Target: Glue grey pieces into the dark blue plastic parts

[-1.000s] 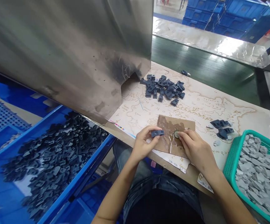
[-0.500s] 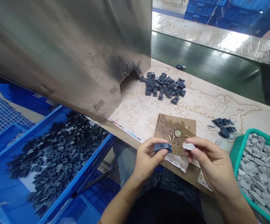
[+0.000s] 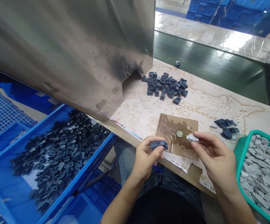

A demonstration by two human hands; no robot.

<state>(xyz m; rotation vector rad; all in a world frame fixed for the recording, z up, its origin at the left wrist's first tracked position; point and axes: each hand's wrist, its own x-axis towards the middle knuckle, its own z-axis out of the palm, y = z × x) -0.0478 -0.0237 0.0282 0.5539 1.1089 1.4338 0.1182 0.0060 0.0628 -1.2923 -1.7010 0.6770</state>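
Note:
Between the thumb and fingers of my left hand [image 3: 146,157] is a dark blue-grey plastic part [image 3: 159,144] with a ribbed end. My right hand [image 3: 215,157] pinches a small light grey plastic piece [image 3: 192,137], held apart from the dark part. Just beyond both hands lies a brown cardboard square [image 3: 165,124] with wet-looking stains. On it sits a small round cap [image 3: 179,133] with a crimped edge, holding something shiny. Farther back, a pile of dark plastic parts [image 3: 166,84] rests on the map-printed sheet [image 3: 207,102].
A green basket [image 3: 239,152] of light grey pieces stands at the right, near a few dark parts [image 3: 227,127]. Blue bins [image 3: 79,182] of dark parts are at the left, under a metal panel [image 3: 79,56]. A green conveyor belt [image 3: 209,56] runs behind, carrying one small part [image 3: 178,64].
My right hand has moved slightly up and away from my left, taking the light grey piece toward the round cap. The part on the belt has turned or been replaced by another.

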